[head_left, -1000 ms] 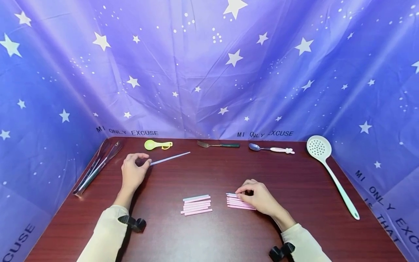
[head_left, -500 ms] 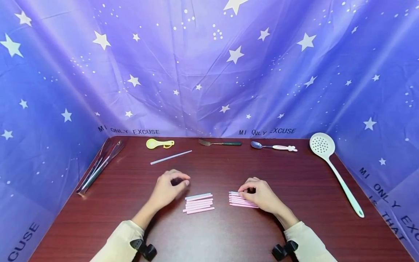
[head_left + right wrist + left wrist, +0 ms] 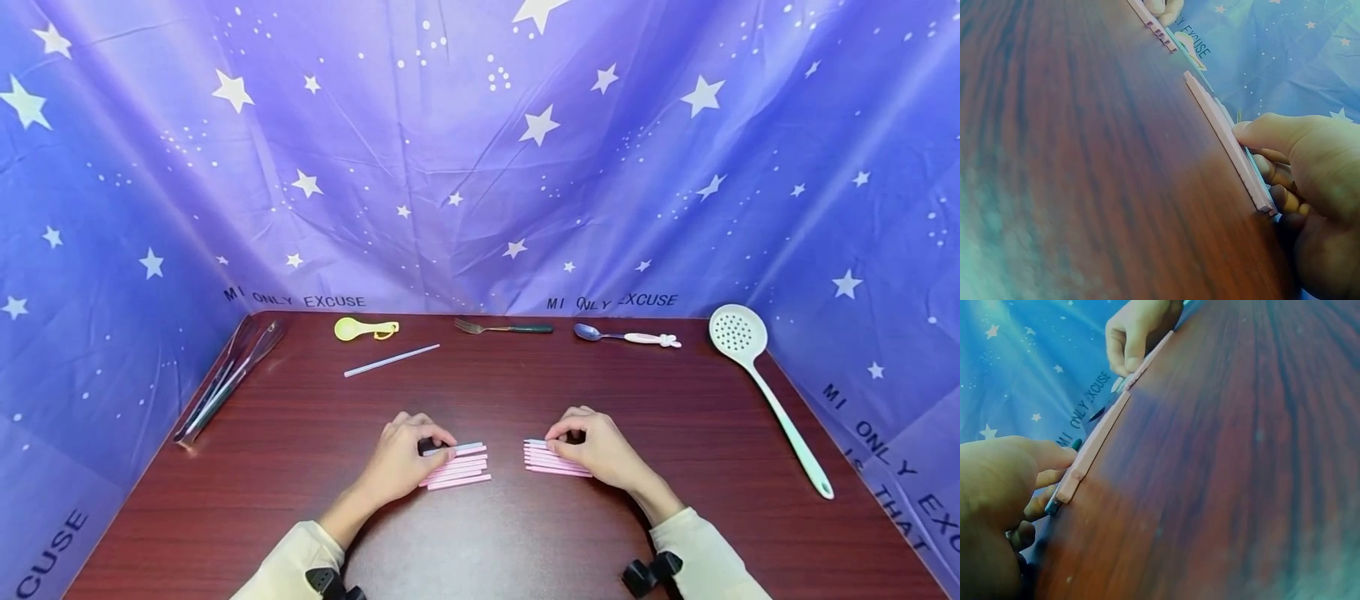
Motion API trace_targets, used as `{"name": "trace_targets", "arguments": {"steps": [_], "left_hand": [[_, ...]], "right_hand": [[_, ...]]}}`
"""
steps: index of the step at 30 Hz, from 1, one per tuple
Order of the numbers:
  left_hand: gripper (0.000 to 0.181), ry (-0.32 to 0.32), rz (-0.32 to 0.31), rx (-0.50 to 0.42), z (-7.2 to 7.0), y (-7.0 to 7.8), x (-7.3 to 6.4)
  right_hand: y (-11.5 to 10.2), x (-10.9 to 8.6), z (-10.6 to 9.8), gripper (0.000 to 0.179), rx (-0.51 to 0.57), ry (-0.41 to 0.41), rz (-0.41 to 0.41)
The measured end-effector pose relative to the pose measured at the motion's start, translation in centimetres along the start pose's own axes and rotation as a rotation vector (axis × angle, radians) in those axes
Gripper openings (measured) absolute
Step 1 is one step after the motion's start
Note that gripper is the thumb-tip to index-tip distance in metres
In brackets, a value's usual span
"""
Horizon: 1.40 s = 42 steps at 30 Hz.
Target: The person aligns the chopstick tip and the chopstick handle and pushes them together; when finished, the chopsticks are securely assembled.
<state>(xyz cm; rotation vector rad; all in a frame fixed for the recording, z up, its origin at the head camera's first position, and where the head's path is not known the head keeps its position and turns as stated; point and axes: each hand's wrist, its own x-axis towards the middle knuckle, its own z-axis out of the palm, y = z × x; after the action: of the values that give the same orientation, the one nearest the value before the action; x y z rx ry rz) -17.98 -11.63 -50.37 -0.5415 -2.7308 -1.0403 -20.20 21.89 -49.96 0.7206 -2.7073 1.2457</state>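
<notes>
Two bundles of short sticks lie side by side on the dark red table. The left bundle has several pink sticks [image 3: 461,481] with a blue stick [image 3: 471,446] along its far side. My left hand [image 3: 401,458] pinches that blue stick between thumb and forefinger near its left end, covering part of the bundle. In the right bundle, several pink sticks [image 3: 555,469] lie below another blue stick [image 3: 534,442]. My right hand [image 3: 603,454] pinches this one and hides its right part. Both wrist views show thumb and fingers at the far side of the pink sticks.
One long pale-purple stick [image 3: 392,361] lies farther back on the left. Along the back are a yellow measuring spoon [image 3: 348,329], a fork [image 3: 517,328] and a spoon [image 3: 637,338]. A whisk [image 3: 225,383] lies at left, a slotted ladle [image 3: 780,417] at right.
My left hand has let go of the long pale-purple stick at the back and come down and right to the left bundle's blue stick. The right hand stays at its bundle.
</notes>
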Motion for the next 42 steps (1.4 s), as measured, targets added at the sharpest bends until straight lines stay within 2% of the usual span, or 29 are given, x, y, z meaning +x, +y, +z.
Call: {"name": "trace_targets", "arguments": {"steps": [7,17,25,29,33,37,42], "left_hand": [[0.014,0.021,-0.017,0.003,0.1,0.3,-0.1],[0.015,-0.002,-0.098,-0.030,0.2,0.4,-0.1],[0.011,0.019,-0.104,-0.041,0.1,0.4,-0.1],[0.011,0.025,-0.118,-0.087,-0.1,0.5,0.2],[0.017,0.049,-0.109,-0.146,-0.4,0.7,0.5],[0.019,0.080,-0.065,-0.158,-1.0,0.9,0.8],[0.015,0.077,-0.031,-0.180,-1.7,1.3,1.4]], "right_hand": [[-0.1,-0.1,0.1,0.021,0.004,0.006,-0.011],[-0.2,-0.2,0.2,0.024,-0.014,0.020,-0.017],[-0.2,-0.1,0.2,0.026,0.020,0.036,-0.037],[-0.2,0.0,-0.1,0.025,0.038,0.038,-0.028],[-0.3,0.1,-0.4,0.023,0.056,0.040,-0.022],[-0.6,0.3,-0.8,0.018,0.079,0.042,-0.026],[-1.4,0.7,-1.3,0.013,0.087,0.042,-0.039]]}}
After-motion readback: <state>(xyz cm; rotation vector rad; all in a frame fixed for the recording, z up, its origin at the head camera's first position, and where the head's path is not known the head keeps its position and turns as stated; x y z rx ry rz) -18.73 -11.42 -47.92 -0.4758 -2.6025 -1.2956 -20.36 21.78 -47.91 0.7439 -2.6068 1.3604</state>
